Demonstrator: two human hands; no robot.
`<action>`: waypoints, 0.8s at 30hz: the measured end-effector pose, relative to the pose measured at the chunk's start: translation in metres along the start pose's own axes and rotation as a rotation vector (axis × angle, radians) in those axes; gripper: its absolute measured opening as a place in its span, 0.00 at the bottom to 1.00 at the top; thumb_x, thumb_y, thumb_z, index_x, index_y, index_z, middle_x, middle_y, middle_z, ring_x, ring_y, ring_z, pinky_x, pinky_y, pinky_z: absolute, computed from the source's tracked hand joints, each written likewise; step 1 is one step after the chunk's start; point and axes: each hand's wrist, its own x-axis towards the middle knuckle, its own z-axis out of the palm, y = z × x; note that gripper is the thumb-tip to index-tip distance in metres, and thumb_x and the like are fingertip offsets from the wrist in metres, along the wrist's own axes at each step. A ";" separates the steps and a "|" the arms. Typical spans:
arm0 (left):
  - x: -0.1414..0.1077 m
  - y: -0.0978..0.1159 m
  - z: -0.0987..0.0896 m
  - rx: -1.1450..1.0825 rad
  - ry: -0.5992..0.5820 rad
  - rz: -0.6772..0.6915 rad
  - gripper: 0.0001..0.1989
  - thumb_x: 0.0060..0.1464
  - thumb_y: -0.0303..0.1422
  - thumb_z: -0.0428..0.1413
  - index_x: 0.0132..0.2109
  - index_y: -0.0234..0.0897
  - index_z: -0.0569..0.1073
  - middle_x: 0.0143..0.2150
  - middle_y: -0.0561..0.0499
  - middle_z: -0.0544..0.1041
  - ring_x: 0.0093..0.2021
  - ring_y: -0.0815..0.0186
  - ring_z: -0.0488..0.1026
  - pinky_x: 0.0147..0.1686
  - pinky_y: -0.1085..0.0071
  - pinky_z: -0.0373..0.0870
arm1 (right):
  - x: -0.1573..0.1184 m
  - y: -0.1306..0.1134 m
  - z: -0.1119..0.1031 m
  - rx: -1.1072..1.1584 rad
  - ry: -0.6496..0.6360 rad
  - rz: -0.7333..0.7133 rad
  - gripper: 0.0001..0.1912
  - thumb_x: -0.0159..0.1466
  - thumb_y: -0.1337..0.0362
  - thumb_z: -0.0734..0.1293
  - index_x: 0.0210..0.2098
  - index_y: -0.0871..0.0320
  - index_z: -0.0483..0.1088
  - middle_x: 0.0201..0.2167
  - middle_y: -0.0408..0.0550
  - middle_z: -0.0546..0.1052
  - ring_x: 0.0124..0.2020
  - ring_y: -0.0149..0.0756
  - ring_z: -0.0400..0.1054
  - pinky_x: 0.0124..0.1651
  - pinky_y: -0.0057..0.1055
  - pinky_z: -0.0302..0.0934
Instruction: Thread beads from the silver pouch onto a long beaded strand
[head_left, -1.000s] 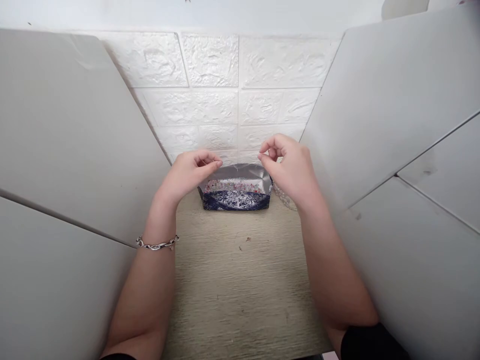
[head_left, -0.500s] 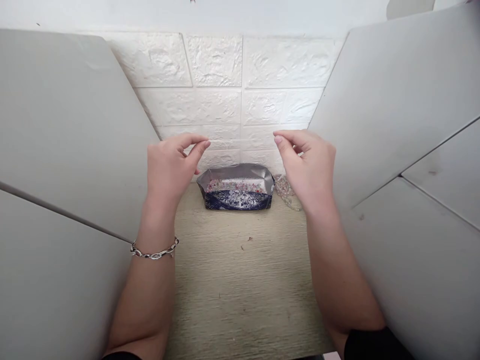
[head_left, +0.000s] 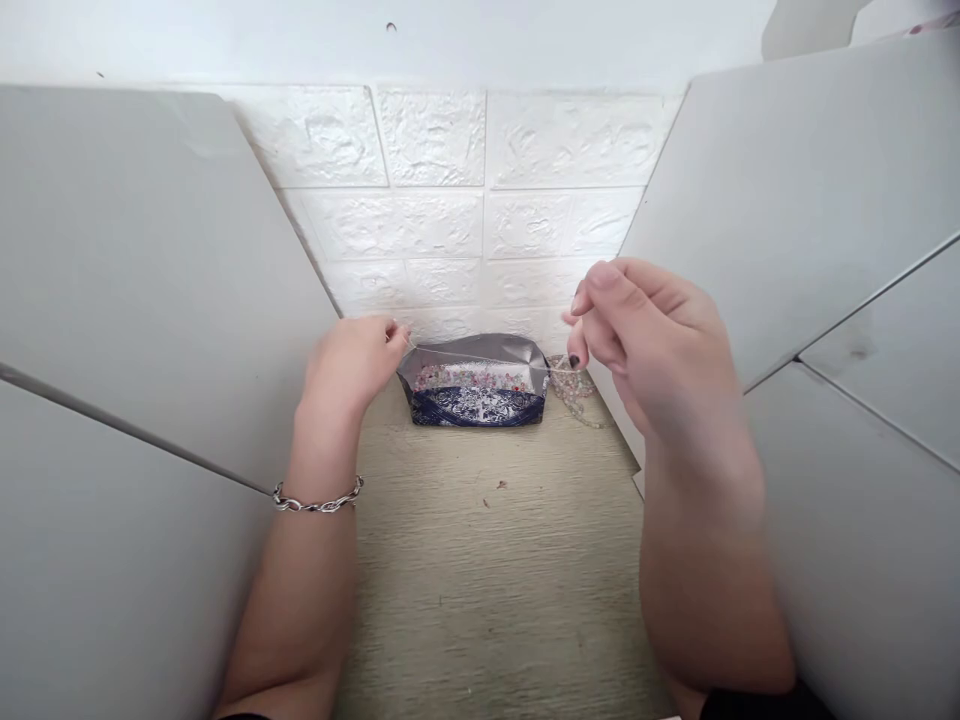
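Centre-left, I see the left hand (head_left: 346,365) pinching thread (head_left: 472,356) across the bag (head_left: 480,408); centre-right, the right hand (head_left: 664,345) curls loosely, its grip unclear to me.

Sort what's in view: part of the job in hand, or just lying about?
In the job:
- thread, running from left hand toward right hand
- patterned pouch holding loose beads
- bead heap beside it, probably

Lying about:
- brown scraps on the tabletop

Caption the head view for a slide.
Thread runs from left hand toward right hand across an open pouch of beads.
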 end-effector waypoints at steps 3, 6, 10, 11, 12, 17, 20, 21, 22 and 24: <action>0.004 -0.003 0.003 0.030 -0.082 0.004 0.11 0.42 0.40 0.49 0.22 0.38 0.67 0.20 0.49 0.67 0.24 0.64 0.63 0.23 0.72 0.55 | -0.006 -0.010 -0.003 0.124 -0.078 0.012 0.12 0.58 0.60 0.58 0.21 0.56 0.61 0.11 0.36 0.48 0.15 0.22 0.53 0.36 0.30 0.61; 0.005 -0.004 0.006 0.029 -0.129 0.037 0.08 0.41 0.36 0.48 0.24 0.38 0.68 0.23 0.49 0.70 0.24 0.65 0.63 0.22 0.72 0.55 | -0.011 -0.017 -0.007 0.216 -0.154 -0.016 0.11 0.58 0.60 0.58 0.21 0.55 0.62 0.11 0.36 0.50 0.14 0.22 0.53 0.35 0.30 0.62; 0.004 -0.004 0.007 0.004 -0.221 0.094 0.08 0.39 0.31 0.46 0.28 0.38 0.69 0.27 0.50 0.72 0.26 0.66 0.65 0.23 0.73 0.58 | -0.015 -0.018 -0.012 0.301 -0.333 -0.005 0.08 0.57 0.60 0.60 0.24 0.54 0.64 0.12 0.36 0.54 0.14 0.22 0.54 0.24 0.25 0.60; 0.003 -0.004 0.006 -0.008 -0.262 0.109 0.09 0.40 0.31 0.46 0.29 0.39 0.70 0.28 0.50 0.72 0.28 0.66 0.65 0.24 0.73 0.58 | -0.016 -0.018 -0.013 0.303 -0.382 0.011 0.07 0.57 0.60 0.60 0.25 0.54 0.64 0.13 0.36 0.56 0.14 0.21 0.54 0.21 0.23 0.59; 0.003 -0.003 0.005 -0.021 -0.307 0.118 0.10 0.40 0.31 0.46 0.30 0.39 0.70 0.30 0.51 0.72 0.29 0.65 0.66 0.25 0.73 0.59 | -0.018 -0.018 -0.014 0.299 -0.436 0.032 0.06 0.56 0.60 0.61 0.25 0.55 0.65 0.14 0.37 0.57 0.14 0.21 0.53 0.19 0.22 0.58; 0.000 -0.001 -0.001 -0.126 -0.500 0.154 0.14 0.43 0.35 0.44 0.35 0.39 0.70 0.36 0.51 0.73 0.36 0.64 0.66 0.34 0.71 0.62 | -0.023 -0.019 -0.018 0.356 -0.641 0.073 0.05 0.58 0.64 0.59 0.30 0.58 0.65 0.15 0.36 0.55 0.13 0.19 0.50 0.14 0.17 0.51; -0.002 -0.001 -0.004 -0.206 -0.574 0.197 0.15 0.44 0.35 0.41 0.33 0.37 0.70 0.38 0.52 0.72 0.40 0.64 0.65 0.39 0.69 0.62 | -0.025 -0.018 -0.023 0.409 -0.675 0.080 0.05 0.58 0.66 0.59 0.31 0.59 0.65 0.15 0.37 0.54 0.13 0.19 0.48 0.12 0.16 0.47; -0.002 -0.001 -0.004 -0.223 -0.595 0.201 0.15 0.44 0.35 0.40 0.32 0.37 0.71 0.38 0.52 0.72 0.40 0.64 0.65 0.41 0.69 0.61 | -0.025 -0.018 -0.024 0.426 -0.677 0.080 0.05 0.58 0.66 0.58 0.31 0.58 0.65 0.15 0.37 0.54 0.13 0.19 0.48 0.12 0.16 0.46; -0.002 -0.002 -0.004 -0.233 -0.603 0.195 0.16 0.44 0.35 0.40 0.31 0.36 0.71 0.38 0.52 0.73 0.40 0.64 0.65 0.41 0.68 0.61 | -0.025 -0.018 -0.026 0.444 -0.677 0.075 0.05 0.58 0.66 0.58 0.31 0.58 0.65 0.15 0.37 0.54 0.14 0.20 0.47 0.12 0.16 0.45; -0.002 -0.004 -0.002 -0.244 -0.566 0.166 0.16 0.45 0.37 0.41 0.30 0.36 0.72 0.38 0.52 0.73 0.40 0.63 0.65 0.42 0.67 0.61 | -0.024 -0.017 -0.029 0.469 -0.691 0.058 0.05 0.59 0.65 0.58 0.31 0.57 0.65 0.15 0.38 0.54 0.13 0.20 0.46 0.11 0.16 0.44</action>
